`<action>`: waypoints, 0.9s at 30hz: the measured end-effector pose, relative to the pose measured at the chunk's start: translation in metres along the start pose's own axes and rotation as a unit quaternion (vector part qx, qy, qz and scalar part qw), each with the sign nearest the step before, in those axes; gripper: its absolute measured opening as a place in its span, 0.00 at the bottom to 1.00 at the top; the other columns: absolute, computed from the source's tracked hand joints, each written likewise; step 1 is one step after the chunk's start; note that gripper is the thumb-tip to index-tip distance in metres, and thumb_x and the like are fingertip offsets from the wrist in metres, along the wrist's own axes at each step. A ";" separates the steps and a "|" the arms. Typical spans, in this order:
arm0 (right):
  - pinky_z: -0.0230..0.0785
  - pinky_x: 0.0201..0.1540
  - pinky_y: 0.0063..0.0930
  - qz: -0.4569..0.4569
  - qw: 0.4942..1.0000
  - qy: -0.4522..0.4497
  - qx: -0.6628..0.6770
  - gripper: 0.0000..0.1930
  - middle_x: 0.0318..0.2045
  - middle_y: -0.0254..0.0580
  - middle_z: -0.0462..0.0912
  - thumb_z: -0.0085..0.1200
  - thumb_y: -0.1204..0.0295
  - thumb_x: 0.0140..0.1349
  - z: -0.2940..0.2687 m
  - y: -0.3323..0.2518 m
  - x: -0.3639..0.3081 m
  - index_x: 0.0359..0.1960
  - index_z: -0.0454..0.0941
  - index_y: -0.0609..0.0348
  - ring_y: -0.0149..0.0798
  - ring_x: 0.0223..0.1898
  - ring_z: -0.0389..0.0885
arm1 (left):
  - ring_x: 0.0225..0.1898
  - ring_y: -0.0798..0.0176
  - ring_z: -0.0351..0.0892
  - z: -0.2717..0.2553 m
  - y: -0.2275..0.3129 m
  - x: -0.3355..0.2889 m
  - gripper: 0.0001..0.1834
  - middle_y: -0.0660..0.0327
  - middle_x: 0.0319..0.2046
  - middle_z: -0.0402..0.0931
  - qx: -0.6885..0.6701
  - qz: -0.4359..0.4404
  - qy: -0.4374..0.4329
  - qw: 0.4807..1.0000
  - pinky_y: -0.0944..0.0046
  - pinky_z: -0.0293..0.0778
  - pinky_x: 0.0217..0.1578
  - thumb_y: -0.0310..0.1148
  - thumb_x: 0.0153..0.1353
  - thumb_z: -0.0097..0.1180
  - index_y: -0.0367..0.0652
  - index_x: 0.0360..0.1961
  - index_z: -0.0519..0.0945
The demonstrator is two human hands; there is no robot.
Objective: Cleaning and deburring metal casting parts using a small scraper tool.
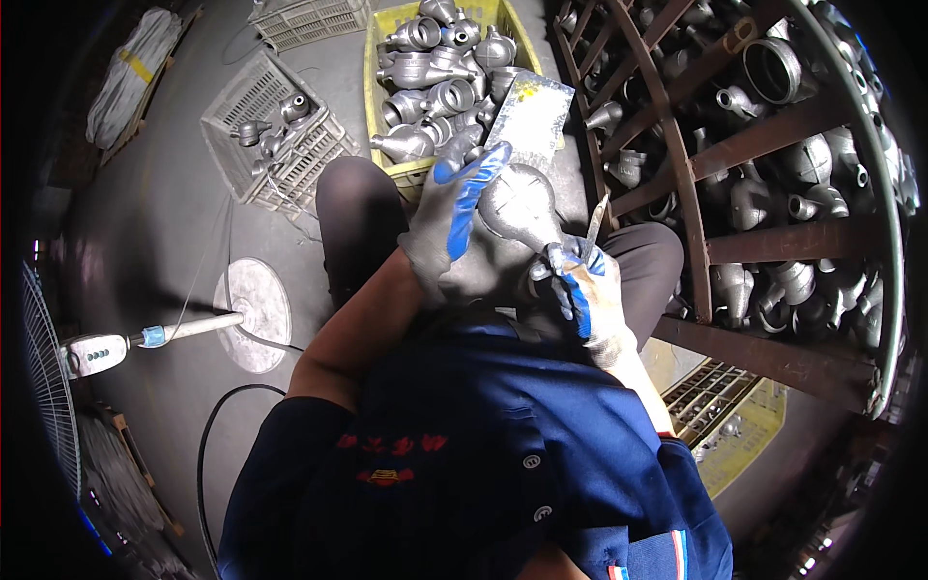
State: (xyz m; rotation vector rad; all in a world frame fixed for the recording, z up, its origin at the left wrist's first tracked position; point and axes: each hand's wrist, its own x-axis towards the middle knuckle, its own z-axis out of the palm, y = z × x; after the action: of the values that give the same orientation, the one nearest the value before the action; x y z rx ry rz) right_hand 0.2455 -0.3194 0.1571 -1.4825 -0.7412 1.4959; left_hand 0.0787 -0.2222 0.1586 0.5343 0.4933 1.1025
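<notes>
A grey, bulb-shaped metal casting (519, 205) with a narrow neck is between my hands, above my lap. My right hand (588, 290), in a grey and blue work glove, is closed at the neck end. A thin flat tool (596, 228) with a narrow tip also sticks up from its fingers; its lower part is hidden. My left hand (447, 211), gloved alike, stands open beside the casting's round body, fingers stretched and thumb apart. Whether the left hand touches the casting, I cannot tell. A pale, spotted flat plate (531, 116) lies just beyond the casting.
Ahead, a yellow crate (373, 87) holds several castings. Left of it stands a grey crate (227, 159) with a few pieces. A rusty metal rack (688, 193) full of castings borders my right. A fan's round base (256, 319) and a black cable (205, 454) lie at left.
</notes>
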 end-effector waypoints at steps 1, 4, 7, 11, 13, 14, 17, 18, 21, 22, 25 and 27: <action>0.47 0.14 0.16 0.000 1.000 -0.001 -0.001 0.09 0.15 0.27 0.74 0.58 0.67 0.60 0.000 0.002 0.002 0.28 0.80 0.60 0.18 0.11 0.59 | 0.41 0.65 0.78 -0.006 -0.004 0.003 0.21 0.58 0.41 0.76 0.029 0.011 0.020 0.999 0.65 0.76 0.42 0.29 0.62 0.53 0.38 0.56 0.66; 0.47 0.14 0.16 -0.026 1.000 -0.002 -0.007 0.09 0.16 0.28 0.76 0.58 0.66 0.60 0.000 0.008 0.004 0.28 0.80 0.59 0.18 0.11 0.59 | 0.39 0.66 0.78 -0.018 -0.010 0.008 0.21 0.58 0.39 0.76 0.075 0.035 0.042 0.996 0.67 0.77 0.39 0.27 0.61 0.54 0.36 0.55 0.66; 0.48 0.14 0.15 -0.007 0.999 -0.013 0.028 0.09 0.18 0.29 0.78 0.58 0.66 0.60 -0.001 0.004 0.002 0.29 0.80 0.59 0.17 0.12 0.60 | 0.42 0.67 0.76 -0.011 -0.006 0.003 0.20 0.59 0.42 0.74 0.106 0.033 0.045 0.993 0.68 0.75 0.44 0.28 0.62 0.53 0.36 0.55 0.68; 0.49 0.15 0.14 0.005 1.000 -0.002 0.014 0.08 0.20 0.31 0.80 0.57 0.67 0.60 0.000 0.002 0.002 0.32 0.79 0.59 0.17 0.12 0.61 | 0.46 0.67 0.74 -0.012 -0.004 0.004 0.20 0.59 0.45 0.73 0.115 0.011 0.051 0.992 0.67 0.73 0.49 0.30 0.64 0.52 0.35 0.55 0.69; 0.49 0.15 0.14 -0.003 1.000 0.000 0.009 0.08 0.20 0.32 0.81 0.57 0.68 0.60 0.000 0.001 0.002 0.32 0.79 0.59 0.16 0.12 0.61 | 0.42 0.69 0.75 -0.023 -0.010 0.009 0.20 0.60 0.42 0.74 0.136 0.033 0.044 0.989 0.69 0.74 0.44 0.29 0.63 0.53 0.35 0.55 0.68; 0.49 0.15 0.14 -0.004 1.000 0.001 0.014 0.08 0.20 0.32 0.81 0.57 0.68 0.60 0.000 0.001 0.002 0.32 0.79 0.59 0.17 0.12 0.61 | 0.38 0.71 0.76 -0.027 -0.012 0.011 0.20 0.61 0.38 0.74 0.157 0.055 0.036 0.985 0.70 0.75 0.39 0.28 0.63 0.53 0.34 0.55 0.68; 0.49 0.15 0.14 -0.008 1.000 0.004 0.015 0.07 0.21 0.33 0.81 0.57 0.68 0.61 0.000 0.000 0.002 0.32 0.79 0.59 0.17 0.12 0.61 | 0.38 0.71 0.75 -0.023 -0.015 0.011 0.20 0.62 0.39 0.74 0.145 0.058 0.053 0.986 0.70 0.75 0.39 0.30 0.63 0.53 0.35 0.55 0.69; 0.49 0.15 0.14 -0.011 1.000 0.007 0.012 0.07 0.21 0.33 0.82 0.56 0.68 0.61 0.000 -0.001 0.002 0.32 0.79 0.59 0.17 0.12 0.61 | 0.38 0.71 0.75 -0.024 -0.016 0.012 0.20 0.62 0.39 0.74 0.145 0.057 0.054 0.986 0.70 0.75 0.39 0.30 0.63 0.53 0.35 0.55 0.69; 0.50 0.15 0.14 -0.003 1.000 0.004 -0.003 0.08 0.21 0.34 0.82 0.56 0.68 0.61 0.000 -0.004 0.002 0.34 0.79 0.60 0.17 0.13 0.62 | 0.39 0.71 0.75 -0.025 -0.012 0.011 0.18 0.61 0.39 0.75 0.165 0.072 0.055 0.982 0.71 0.74 0.40 0.30 0.63 0.53 0.34 0.53 0.71; 0.50 0.15 0.14 -0.003 1.000 0.005 -0.004 0.08 0.21 0.34 0.82 0.56 0.68 0.61 0.000 -0.005 0.002 0.34 0.79 0.60 0.17 0.13 0.62 | 0.39 0.70 0.75 -0.018 -0.008 0.008 0.17 0.61 0.39 0.75 0.149 0.059 0.057 0.985 0.71 0.74 0.41 0.29 0.64 0.53 0.34 0.52 0.71; 0.51 0.16 0.14 -0.022 0.999 0.013 0.025 0.09 0.22 0.34 0.82 0.56 0.69 0.62 -0.001 -0.003 0.004 0.38 0.77 0.62 0.17 0.13 0.63 | 0.40 0.69 0.75 -0.021 -0.009 0.009 0.15 0.60 0.39 0.76 0.136 0.040 0.063 0.988 0.70 0.73 0.43 0.29 0.64 0.52 0.35 0.51 0.72; 0.51 0.16 0.14 -0.073 0.993 0.026 0.088 0.11 0.22 0.35 0.82 0.56 0.70 0.62 -0.004 0.006 0.011 0.42 0.76 0.63 0.18 0.13 0.63 | 0.40 0.69 0.75 -0.027 -0.012 0.011 0.15 0.60 0.39 0.76 0.140 0.037 0.065 0.987 0.69 0.73 0.44 0.28 0.64 0.51 0.36 0.51 0.72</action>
State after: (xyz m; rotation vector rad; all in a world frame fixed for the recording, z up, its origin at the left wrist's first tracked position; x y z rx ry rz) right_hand 0.2492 -0.3133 0.1462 -1.3034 -0.6543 1.3702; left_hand 0.0744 -0.2117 0.1295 0.7332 0.7531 1.1507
